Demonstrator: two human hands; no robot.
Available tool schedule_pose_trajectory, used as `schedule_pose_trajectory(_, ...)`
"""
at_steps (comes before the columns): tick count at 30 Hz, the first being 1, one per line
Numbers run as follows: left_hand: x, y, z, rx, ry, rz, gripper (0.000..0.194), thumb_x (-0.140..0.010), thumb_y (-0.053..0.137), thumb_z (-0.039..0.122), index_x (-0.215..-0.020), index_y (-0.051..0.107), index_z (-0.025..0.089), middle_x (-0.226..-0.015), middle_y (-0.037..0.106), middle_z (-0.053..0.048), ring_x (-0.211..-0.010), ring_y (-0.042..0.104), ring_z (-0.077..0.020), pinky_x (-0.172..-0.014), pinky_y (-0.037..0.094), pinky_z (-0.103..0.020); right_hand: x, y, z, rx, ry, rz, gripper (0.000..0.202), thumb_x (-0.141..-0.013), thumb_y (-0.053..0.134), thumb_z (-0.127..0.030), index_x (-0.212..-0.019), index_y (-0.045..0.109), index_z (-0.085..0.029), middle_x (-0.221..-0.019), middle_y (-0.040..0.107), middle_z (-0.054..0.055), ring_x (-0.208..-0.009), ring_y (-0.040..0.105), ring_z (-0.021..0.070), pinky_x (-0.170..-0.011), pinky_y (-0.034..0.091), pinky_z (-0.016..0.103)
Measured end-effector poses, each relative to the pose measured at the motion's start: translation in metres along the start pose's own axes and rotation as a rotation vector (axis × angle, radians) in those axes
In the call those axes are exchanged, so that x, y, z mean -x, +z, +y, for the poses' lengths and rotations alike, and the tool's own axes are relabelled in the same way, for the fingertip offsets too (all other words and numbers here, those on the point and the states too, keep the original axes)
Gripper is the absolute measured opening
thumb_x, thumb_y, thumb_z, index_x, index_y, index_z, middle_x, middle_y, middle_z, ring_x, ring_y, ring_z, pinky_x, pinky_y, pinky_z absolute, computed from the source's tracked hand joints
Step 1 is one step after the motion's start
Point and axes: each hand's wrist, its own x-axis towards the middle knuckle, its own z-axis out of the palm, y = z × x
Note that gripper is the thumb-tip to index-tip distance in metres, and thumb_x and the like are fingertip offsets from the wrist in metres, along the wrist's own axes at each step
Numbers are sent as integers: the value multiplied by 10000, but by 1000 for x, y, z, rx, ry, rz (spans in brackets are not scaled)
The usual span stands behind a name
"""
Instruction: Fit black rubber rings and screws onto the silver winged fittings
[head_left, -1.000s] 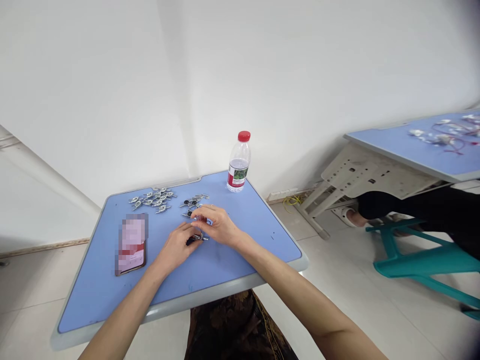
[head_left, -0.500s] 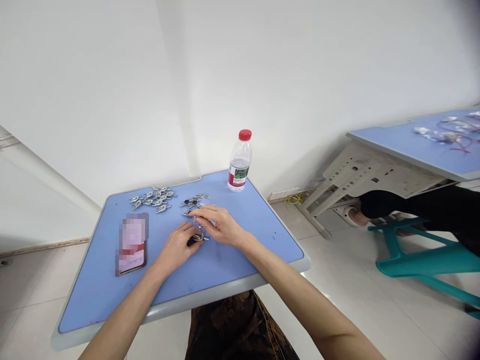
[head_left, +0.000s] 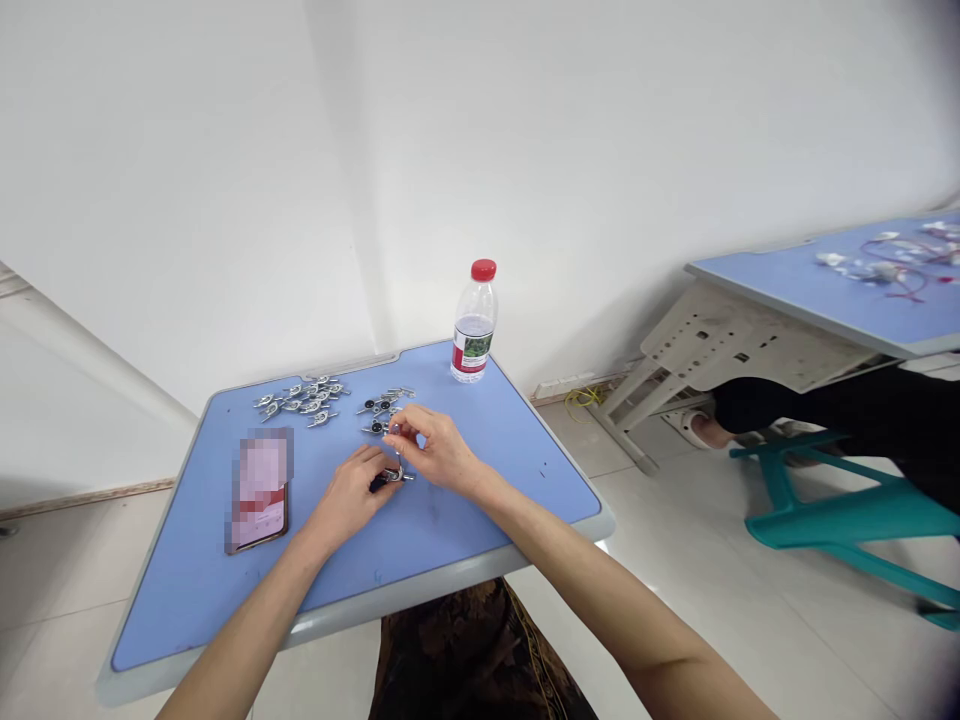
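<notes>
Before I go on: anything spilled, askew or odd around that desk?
Nothing looks spilled; the bottle stands upright, capped. Two oddities: a yellow cord lies untidily tangled on the floor, and tiny dark marks break the plain blue tabletop near its right edge; specks or stains, I can't tell.

Light is bright and even; far right of the right hand (head_left: 431,447), wires (head_left: 892,268) blur and corners darken; left of the left hand (head_left: 352,488), a phone (head_left: 259,488) is pixelated.
</notes>
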Motion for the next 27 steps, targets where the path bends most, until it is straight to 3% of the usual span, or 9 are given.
schedule_pose_trajectory(9, -2, 0, 0, 48, -15, 15, 99, -815, 580, 149, -873, 643, 199, -946, 660, -45, -920, 585, -214, -819, 460, -348, 1, 3, -1, 19, 45, -33, 116, -843, 574, -263, -802, 497, -187, -695, 531, -20, -593, 473, 100, -560, 394, 218)
schedule_pose_trajectory(12, -2, 1, 0, 68, -31, 20, 110, -805, 585, 136, -866, 650, 201, -938, 660, -36, -915, 580, -209, -813, 460, -345, 1, 1, -1, 31, -10, -68, 78, -876, 537, -247, -927, 541, -189, -788, 589, 11, -644, 508, 112, -606, 427, 230)
schedule_pose_trajectory(19, -2, 2, -2, 48, -34, 22, 73, -803, 594, 155, -838, 647, 192, -857, 650, -33, -850, 577, -201, -762, 456, -335, -3, -16, -4, 38, -96, -264, 313, -931, 415, -179, -1221, 532, -200, -932, 644, 60, -815, 572, 155, -726, 460, 276)
schedule_pose_trajectory(23, -1, 2, -2, 38, -39, 24, 60, -813, 588, 159, -830, 635, 193, -876, 652, -32, -872, 577, -204, -776, 455, -338, -4, -15, -3, -20, -47, -205, 139, -884, 507, -179, -967, 619, -182, -790, 621, 24, -748, 554, 137, -690, 444, 248)
schedule_pose_trajectory(27, -1, 1, -2, 40, -41, 17, 71, -820, 586, 171, -853, 643, 198, -899, 659, -38, -897, 583, -211, -794, 465, -348, -4, -8, 1, -16, 17, -144, 55, -856, 549, -212, -813, 554, -179, -698, 557, -16, -623, 493, 102, -587, 397, 210)
